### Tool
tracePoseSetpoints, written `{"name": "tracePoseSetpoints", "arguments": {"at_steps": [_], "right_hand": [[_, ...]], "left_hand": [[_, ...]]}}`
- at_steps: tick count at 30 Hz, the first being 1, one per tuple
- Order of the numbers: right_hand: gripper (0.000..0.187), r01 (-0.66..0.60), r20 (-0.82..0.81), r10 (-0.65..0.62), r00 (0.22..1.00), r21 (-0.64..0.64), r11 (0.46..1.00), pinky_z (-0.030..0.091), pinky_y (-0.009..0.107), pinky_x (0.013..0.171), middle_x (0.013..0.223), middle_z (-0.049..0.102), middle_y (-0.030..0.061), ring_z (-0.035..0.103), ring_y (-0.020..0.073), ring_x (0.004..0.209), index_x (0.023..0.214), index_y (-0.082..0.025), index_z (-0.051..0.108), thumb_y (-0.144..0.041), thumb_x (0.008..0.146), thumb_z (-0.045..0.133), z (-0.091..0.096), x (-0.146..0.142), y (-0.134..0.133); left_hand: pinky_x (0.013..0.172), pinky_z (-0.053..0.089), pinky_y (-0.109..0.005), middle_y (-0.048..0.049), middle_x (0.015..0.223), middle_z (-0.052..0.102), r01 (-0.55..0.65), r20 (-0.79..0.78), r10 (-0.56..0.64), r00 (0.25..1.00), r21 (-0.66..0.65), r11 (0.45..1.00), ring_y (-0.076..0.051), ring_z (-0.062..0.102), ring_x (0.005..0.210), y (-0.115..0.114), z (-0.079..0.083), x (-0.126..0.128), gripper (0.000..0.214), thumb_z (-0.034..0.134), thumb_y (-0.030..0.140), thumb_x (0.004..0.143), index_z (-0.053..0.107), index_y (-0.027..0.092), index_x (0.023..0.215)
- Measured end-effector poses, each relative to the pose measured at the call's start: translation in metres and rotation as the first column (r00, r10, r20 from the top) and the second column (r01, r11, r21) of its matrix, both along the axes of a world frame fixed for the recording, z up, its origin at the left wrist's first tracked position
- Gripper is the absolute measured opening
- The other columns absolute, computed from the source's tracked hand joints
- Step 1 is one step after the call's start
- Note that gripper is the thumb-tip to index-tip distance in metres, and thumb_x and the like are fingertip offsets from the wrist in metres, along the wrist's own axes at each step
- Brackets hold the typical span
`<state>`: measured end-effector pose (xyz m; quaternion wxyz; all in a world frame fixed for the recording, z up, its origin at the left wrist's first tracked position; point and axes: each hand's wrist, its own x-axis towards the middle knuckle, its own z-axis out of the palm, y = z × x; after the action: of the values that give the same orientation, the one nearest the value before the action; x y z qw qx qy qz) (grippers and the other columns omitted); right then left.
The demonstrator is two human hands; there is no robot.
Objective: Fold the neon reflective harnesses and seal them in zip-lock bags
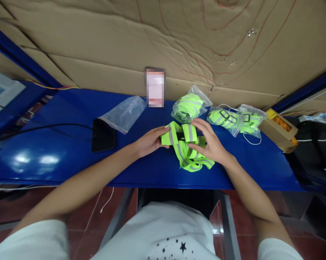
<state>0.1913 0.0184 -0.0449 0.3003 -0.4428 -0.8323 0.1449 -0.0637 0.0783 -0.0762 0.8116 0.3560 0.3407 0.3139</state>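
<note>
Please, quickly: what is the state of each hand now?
Left hand: closed, holding the yellow-green strap.
Right hand: loosely closed, holding the same strap between thumb and fingers.

"How's the light?"
"Fairly bright on the desk [70,112], seemingly from above: two white glare spots shine on its glossy left side."
"Shadows?"
"Soft and faint around the hands [149,141]. The floor [81,240] is much dimmer, with a small gleam towards the right."
"Blur?"
"The straps [183,153] read clearly, if a little soft; the dark right edge is murkier. An upright rectangle [155,88] at the back is pixelated."
"Distortion?"
"Wide-angle: the sleeves [38,240] stretch large towards the lower corners."
</note>
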Motion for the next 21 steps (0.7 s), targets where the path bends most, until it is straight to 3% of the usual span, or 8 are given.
{"name": "tracePoseSetpoints", "arguments": {"at_steps": [4, 7, 10, 11, 14, 16, 18, 21], "right_hand": [[0.039, -0.07, -0.027, 0.069, 0.997, -0.041, 0.997, 0.044, 0.046, 0.107, 0.137, 0.06, 0.0076, 0.055, 0.0278, 0.127, 0.136, -0.029, 0.057, -0.036, 0.097, 0.053, -0.002, 0.001, -0.002], [0.027, 0.018, -0.182, -0.045, 0.982, -0.146, 0.989, 0.053, 0.035, 0.082, 0.105, 0.072, 0.0054, 0.067, 0.0226, 0.093, 0.114, -0.025, 0.069, -0.041, 0.094, 0.06, -0.005, -0.002, -0.004], [0.031, 0.084, -0.349, -0.227, 0.909, -0.381, 0.921, 0.041, 0.026, 0.052, 0.068, 0.061, -0.0016, 0.053, 0.0138, 0.057, 0.093, -0.021, 0.07, -0.051, 0.087, 0.068, -0.009, -0.005, -0.003], [0.033, 0.073, -0.398, -0.28, 0.873, -0.463, 0.883, 0.035, 0.025, 0.048, 0.06, 0.053, -0.0039, 0.045, 0.0115, 0.05, 0.085, -0.021, 0.067, -0.053, 0.085, 0.069, -0.01, -0.005, -0.001], [0.044, 0.01, -0.515, -0.444, 0.733, -0.645, 0.764, 0.023, 0.023, 0.043, 0.051, 0.035, -0.0074, 0.028, 0.0074, 0.045, 0.065, -0.02, 0.054, -0.055, 0.079, 0.075, -0.009, -0.005, 0.003], [0.046, -0.029, -0.547, -0.528, 0.65, -0.712, 0.702, 0.02, 0.023, 0.041, 0.052, 0.031, -0.0082, 0.024, 0.0063, 0.045, 0.062, -0.02, 0.05, -0.053, 0.075, 0.08, -0.008, -0.005, 0.005], [0.042, -0.07, -0.549, -0.561, 0.62, -0.75, 0.658, 0.02, 0.022, 0.04, 0.052, 0.033, -0.0083, 0.025, 0.0059, 0.045, 0.066, -0.02, 0.054, -0.051, 0.072, 0.083, -0.006, -0.005, 0.005], [0.038, -0.13, -0.551, -0.544, 0.632, -0.768, 0.627, 0.022, 0.021, 0.04, 0.055, 0.04, -0.0073, 0.029, 0.0056, 0.045, 0.077, -0.019, 0.063, -0.051, 0.073, 0.082, -0.006, -0.007, 0.004]], "left_hand": [[0.058, 0.061, -0.028, -0.0068, 0.09, 0.072, 0.134, -0.043, -0.133, 0.99, 0.042, 0.99, -0.018, 0.068, 0.072, -0.007, 0.001, 0.001, 0.035, 0.072, 0.041, 0.086, 0.069, 0.017, 0.111], [0.062, 0.061, -0.033, -0.0112, 0.094, 0.073, 0.254, -0.091, -0.247, 0.965, 0.075, 0.964, -0.023, 0.07, 0.077, -0.008, -0.002, 0.002, 0.056, 0.057, 0.064, 0.088, 0.068, 0.017, 0.115], [0.067, 0.058, -0.034, -0.0128, 0.101, 0.072, 0.129, -0.271, -0.039, 0.962, 0.325, 0.937, -0.025, 0.069, 0.085, -0.008, -0.005, 0.001, 0.069, 0.041, 0.074, 0.09, 0.065, 0.017, 0.12], [0.072, 0.057, -0.034, -0.0124, 0.107, 0.07, 0.041, -0.309, 0.126, 0.943, 0.48, 0.876, -0.024, 0.068, 0.09, -0.008, -0.006, 0.0, 0.065, 0.041, 0.072, 0.092, 0.063, 0.018, 0.122], [0.09, 0.052, -0.036, -0.0135, 0.131, 0.057, -0.111, -0.18, 0.465, 0.867, 0.84, 0.532, -0.024, 0.061, 0.11, -0.013, -0.002, -0.005, 0.053, 0.041, 0.061, 0.097, 0.056, 0.021, 0.129], [0.097, 0.048, -0.04, -0.015, 0.139, 0.049, -0.079, -0.096, 0.455, 0.885, 0.933, 0.35, -0.027, 0.055, 0.121, -0.016, 0.004, -0.009, 0.051, 0.045, 0.057, 0.096, 0.052, 0.022, 0.133], [0.105, 0.043, -0.044, -0.0154, 0.141, 0.049, 0.047, -0.136, 0.393, 0.909, 0.972, 0.228, -0.03, 0.048, 0.13, -0.019, 0.009, -0.01, 0.054, 0.06, 0.052, 0.091, 0.05, 0.023, 0.135], [0.109, 0.038, -0.046, -0.0148, 0.136, 0.055, 0.248, -0.292, 0.335, 0.896, 0.954, 0.169, -0.031, 0.049, 0.13, -0.021, 0.012, -0.009, 0.063, 0.074, 0.043, 0.083, 0.048, 0.023, 0.136]]}}
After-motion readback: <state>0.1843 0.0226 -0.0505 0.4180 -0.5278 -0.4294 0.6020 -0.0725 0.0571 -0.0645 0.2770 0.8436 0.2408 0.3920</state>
